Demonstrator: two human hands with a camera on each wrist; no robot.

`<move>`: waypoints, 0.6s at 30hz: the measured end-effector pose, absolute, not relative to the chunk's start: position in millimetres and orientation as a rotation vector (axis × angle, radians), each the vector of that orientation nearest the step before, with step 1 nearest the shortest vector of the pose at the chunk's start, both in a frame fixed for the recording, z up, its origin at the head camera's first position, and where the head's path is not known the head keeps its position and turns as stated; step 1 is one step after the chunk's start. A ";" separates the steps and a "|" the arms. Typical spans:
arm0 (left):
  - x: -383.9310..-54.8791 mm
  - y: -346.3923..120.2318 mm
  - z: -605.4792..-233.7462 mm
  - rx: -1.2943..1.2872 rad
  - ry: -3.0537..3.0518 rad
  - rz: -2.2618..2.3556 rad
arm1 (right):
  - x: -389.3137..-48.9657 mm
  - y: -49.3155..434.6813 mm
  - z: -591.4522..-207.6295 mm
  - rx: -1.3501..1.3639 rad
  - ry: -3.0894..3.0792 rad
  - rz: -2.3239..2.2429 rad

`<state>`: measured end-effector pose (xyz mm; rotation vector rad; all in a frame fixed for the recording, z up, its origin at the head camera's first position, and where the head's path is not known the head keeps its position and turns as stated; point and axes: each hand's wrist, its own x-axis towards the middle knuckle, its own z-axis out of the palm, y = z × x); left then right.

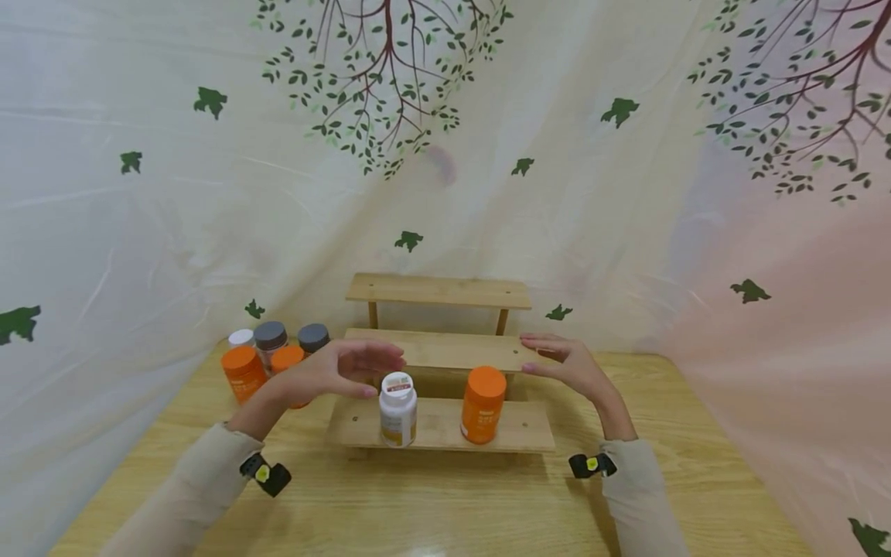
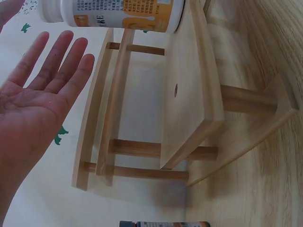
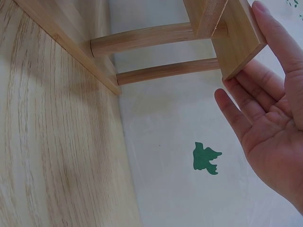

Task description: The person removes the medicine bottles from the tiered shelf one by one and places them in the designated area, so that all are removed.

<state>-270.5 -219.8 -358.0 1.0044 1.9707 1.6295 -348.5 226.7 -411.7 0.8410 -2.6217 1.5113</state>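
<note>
A three-tier wooden rack [image 1: 440,425] stands on the table. On its lowest tier are a white pill bottle [image 1: 399,422] with a sticker on its cap and, further right, an orange bottle [image 1: 482,408]. My left hand [image 1: 330,370] hovers beside the white bottle's cap with nothing in it; in the left wrist view its fingers [image 2: 57,61] are spread and nearly straight. At the right end of the middle tier, my right hand [image 1: 569,370] touches the board, thumb toward the front and fingers [image 3: 255,87] at the back edge, loosely extended.
Left of the rack stand several bottles, among them an orange one [image 1: 243,371] and some with dark grey caps [image 1: 271,334], partly behind my left arm. A cloth backdrop [image 1: 557,232] with printed leaves hangs behind the wooden table [image 1: 418,510].
</note>
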 end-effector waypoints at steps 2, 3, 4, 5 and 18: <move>-272.2 -217.3 -361.1 1.034 1.942 1.626 | -347.6 226.8 -410.8 0.839 -2.620 1.520; -273.2 -216.3 -362.8 1.048 1.930 1.624 | -347.2 226.8 -410.6 0.835 -2.620 1.525; -274.3 -215.3 -364.2 1.055 1.921 1.619 | -347.0 226.9 -410.4 0.835 -2.618 1.530; -275.1 -214.4 -365.1 1.059 1.915 1.612 | -347.6 227.2 -411.2 0.843 -2.614 1.528; -280.2 -207.4 -371.9 1.047 1.888 1.550 | -349.9 229.1 -413.0 0.863 -2.599 1.555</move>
